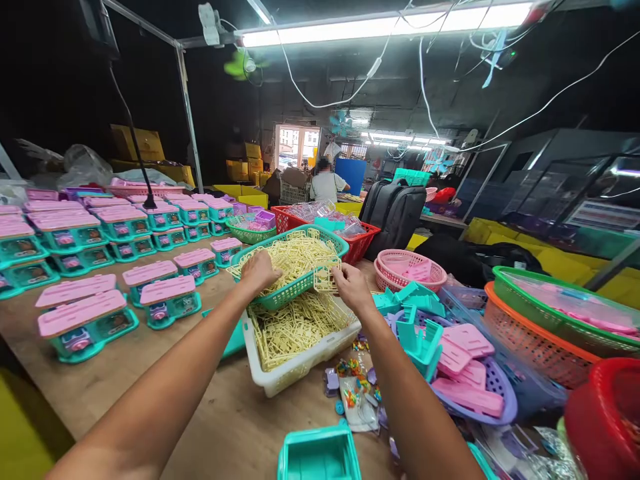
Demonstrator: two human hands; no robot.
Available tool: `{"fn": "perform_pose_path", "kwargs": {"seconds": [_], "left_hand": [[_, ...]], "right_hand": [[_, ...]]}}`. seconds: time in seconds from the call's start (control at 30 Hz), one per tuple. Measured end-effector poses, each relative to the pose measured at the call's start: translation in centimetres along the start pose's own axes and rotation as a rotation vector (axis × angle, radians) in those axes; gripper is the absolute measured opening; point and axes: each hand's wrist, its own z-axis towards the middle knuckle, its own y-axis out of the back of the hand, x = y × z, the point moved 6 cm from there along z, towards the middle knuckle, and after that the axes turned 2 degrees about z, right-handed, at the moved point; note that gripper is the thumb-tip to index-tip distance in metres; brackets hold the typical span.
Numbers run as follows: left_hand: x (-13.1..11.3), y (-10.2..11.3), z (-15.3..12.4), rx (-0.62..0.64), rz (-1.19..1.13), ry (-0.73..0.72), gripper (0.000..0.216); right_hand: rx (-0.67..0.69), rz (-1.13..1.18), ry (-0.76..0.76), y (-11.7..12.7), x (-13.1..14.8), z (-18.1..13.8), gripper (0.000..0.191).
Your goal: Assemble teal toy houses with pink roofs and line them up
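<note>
My left hand [259, 271] is curled over the near rim of a green basket [287, 293] heaped with pale yellow plastic lattice pieces [295, 257]. My right hand [351, 285] pinches one yellow lattice piece [326, 276] at that basket's right edge. The green basket rests tilted on top of a white basket [300, 363], also filled with yellow pieces. Both arms reach forward over the wooden table [230, 427].
Rows of teal toy houses with pink roofs [85, 320] cover the table's left. Teal parts [420, 327] and pink panels in a purple basket [470, 387] lie right. A teal tray [320, 457] sits near me. Red, pink, orange baskets and a backpack [395, 210] stand behind. A person sits far back.
</note>
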Motion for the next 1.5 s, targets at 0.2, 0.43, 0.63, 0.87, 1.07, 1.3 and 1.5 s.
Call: {"fn": "perform_pose_path", "kwargs": {"seconds": [0.2, 0.43, 0.63, 0.87, 1.07, 1.3, 1.5], "left_hand": [[-0.6, 3.3, -1.1, -0.026, -0.302, -0.200, 0.025], [-8.9, 3.1, -13.2, 0.651, -0.997, -0.643, 0.032], [-10.9, -1.0, -19.2, 0.800, -1.020, -0.598, 0.036], [-5.5, 3.3, -12.4, 0.197, -0.983, -0.380, 0.041], [-1.6, 4.2, -4.1, -0.229, -0.206, -0.091, 0.027], [-1.0, -0.9, -2.3, 0.107, 0.038, -0.115, 0.016], [-0.9, -1.5, -0.8, 0.187, 0.136, -0.136, 0.026]], "right_hand": [[0.031, 0.115, -0.048, 2.4, -1.2, -1.4, 0.036], [0.432, 0.254, -0.113, 2.9, -0.4, -7.6, 0.043], [0.551, 0.392, -0.291, 3.6, -0.9, -14.7, 0.047], [0.340, 0.311, -0.335, 8.1, -2.7, -18.5, 0.043], [0.274, 0.377, -0.236, 7.2, -1.1, -16.0, 0.041], [0.242, 0.258, 0.002, 3.2, 2.7, -9.7, 0.042], [0.269, 0.337, -0.037, 0.3, 1.5, -9.3, 0.042]]}}
